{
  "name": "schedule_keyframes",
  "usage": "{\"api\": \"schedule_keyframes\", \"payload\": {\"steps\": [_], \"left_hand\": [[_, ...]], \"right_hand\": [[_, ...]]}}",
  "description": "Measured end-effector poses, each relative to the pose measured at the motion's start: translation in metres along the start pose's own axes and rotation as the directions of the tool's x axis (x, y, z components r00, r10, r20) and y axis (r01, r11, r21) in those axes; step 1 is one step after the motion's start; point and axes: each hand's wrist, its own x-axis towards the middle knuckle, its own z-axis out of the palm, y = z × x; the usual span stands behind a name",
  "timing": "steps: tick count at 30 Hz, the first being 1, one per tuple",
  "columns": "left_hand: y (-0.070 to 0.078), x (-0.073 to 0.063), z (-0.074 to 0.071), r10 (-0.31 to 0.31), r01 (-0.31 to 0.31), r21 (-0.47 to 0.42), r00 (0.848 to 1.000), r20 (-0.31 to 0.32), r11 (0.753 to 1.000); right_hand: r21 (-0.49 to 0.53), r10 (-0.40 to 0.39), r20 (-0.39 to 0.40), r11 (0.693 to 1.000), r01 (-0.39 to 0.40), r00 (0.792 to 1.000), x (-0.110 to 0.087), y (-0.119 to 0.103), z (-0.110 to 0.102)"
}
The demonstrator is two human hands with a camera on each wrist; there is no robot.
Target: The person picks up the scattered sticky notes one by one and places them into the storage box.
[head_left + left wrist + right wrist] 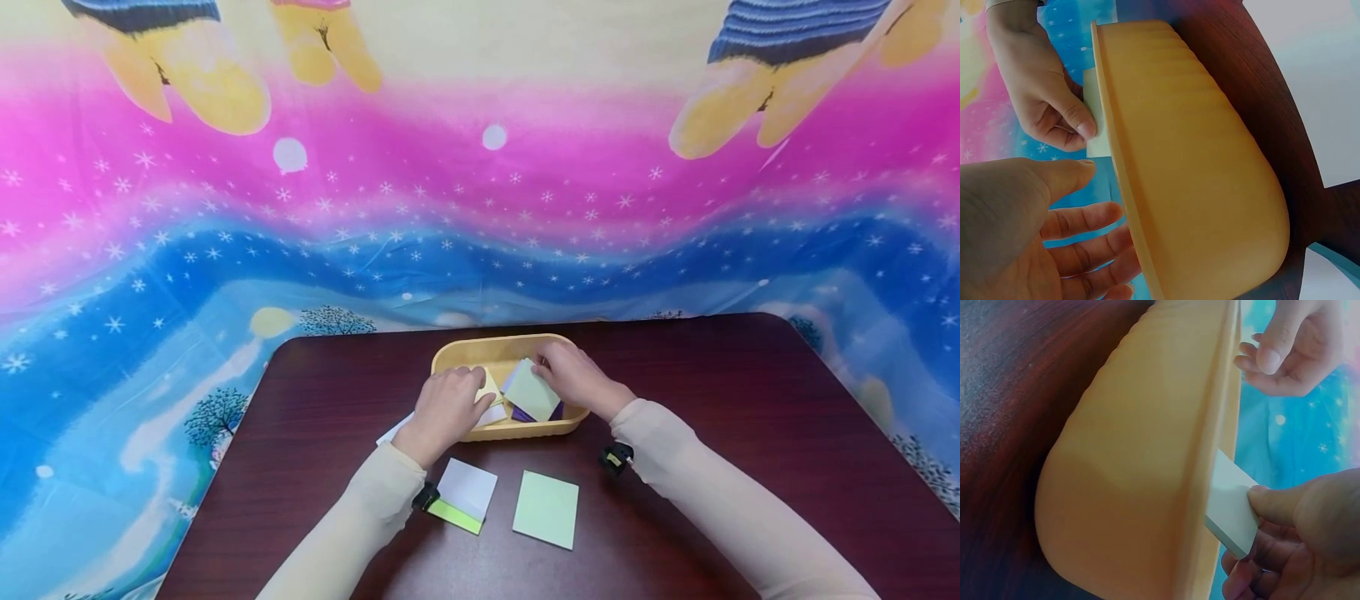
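My right hand (576,375) pinches a pale green sticky note pad (1232,503) between thumb and fingers, at the right part of a yellow plastic basket (525,430). Beneath that pad, a purple pad (557,412) shows inside the basket. Over the basket's left part hovers my left hand (444,410), its fingers loosely bent with nothing between them in the left wrist view. Close to those fingers, a pale yellow pad (491,385) lies in the basket, partly hidden by the hand.
In front of the basket, a lavender pad (468,487) lies on a bright green one (457,517). A light green pad (546,510) lies to their right. A white piece (393,429) shows left of the basket on the dark table (315,433). A patterned cloth (480,208) hangs behind.
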Motion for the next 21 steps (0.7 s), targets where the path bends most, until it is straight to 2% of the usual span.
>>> {"api": "schedule_keyframes", "payload": {"steps": [8, 21], "left_hand": [[-0.0003, -0.0005, 0.0019, -0.004, 0.004, -0.01, 1.0, -0.002, 1.0], [0.0007, 0.0003, 0.003, -0.01, 0.01, 0.005, 1.0, 0.018, 1.0]], "right_hand": [[-0.018, 0.008, 0.051, 1.0, -0.007, 0.999, 0.0032, 0.0057, 0.0059], [-0.075, 0.03, 0.055, 0.997, -0.026, 0.998, 0.0017, 0.0044, 0.0056]]}}
